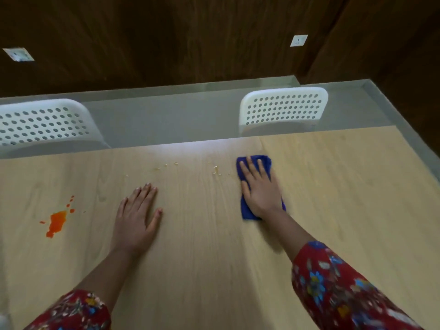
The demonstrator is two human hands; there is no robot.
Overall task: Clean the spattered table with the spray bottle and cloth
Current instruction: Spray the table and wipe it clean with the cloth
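A folded blue cloth (246,211) lies on the light wooden table (345,186), right of the middle. My right hand (259,189) presses flat on the cloth with straight fingers. My left hand (138,215) rests flat on the bare tabletop near the centre, holding nothing. An orange spatter (57,221) marks the table at the left. Small pale droplets (216,170) dot the surface near the far edge, just left of the cloth. No spray bottle can be made out.
Two white perforated chairs stand beyond the table's far edge, one at the left (42,125) and one at the right (283,108). Behind them run a grey floor and a dark wood wall with sockets (298,40). A pale object shows at the bottom left corner (4,321).
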